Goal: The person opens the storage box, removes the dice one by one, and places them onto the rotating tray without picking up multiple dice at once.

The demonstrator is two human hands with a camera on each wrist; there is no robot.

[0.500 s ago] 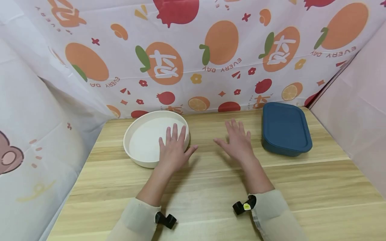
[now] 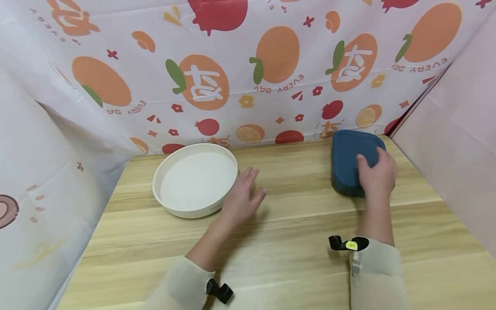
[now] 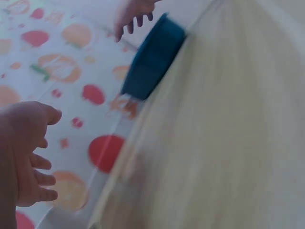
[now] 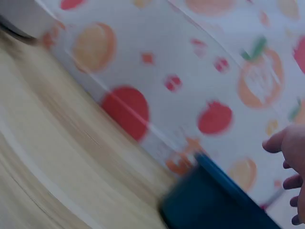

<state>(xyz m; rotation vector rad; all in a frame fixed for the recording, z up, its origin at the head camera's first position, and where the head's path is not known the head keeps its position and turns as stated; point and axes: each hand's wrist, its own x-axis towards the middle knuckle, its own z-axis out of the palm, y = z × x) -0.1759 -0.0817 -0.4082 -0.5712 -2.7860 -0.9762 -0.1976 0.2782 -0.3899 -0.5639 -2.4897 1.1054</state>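
My right hand [image 2: 377, 175] hovers over the right side of a dark blue lidded box [image 2: 348, 157], thumb and fingers spread apart. In the left wrist view a gap shows between that hand [image 3: 133, 14] and the blue box [image 3: 155, 59] below it. Just right of a round, shallow white tray [image 2: 195, 178], my left hand [image 2: 239, 199] is held with its fingers loosely extended, overlapping the tray's right rim. Nothing is in either palm. The right wrist view shows the box [image 4: 214, 200] blurred, under my fingers.
Both containers stand toward the back of a wooden table [image 2: 286, 232]. A fruit-printed cloth [image 2: 240, 56] hangs right behind them. Pale cloth walls [image 2: 457, 142] close off the left and right sides.
My right hand has moved right, from the middle of the table to above the blue box. The left hand has shifted right and turned, uncovering more of the white tray.
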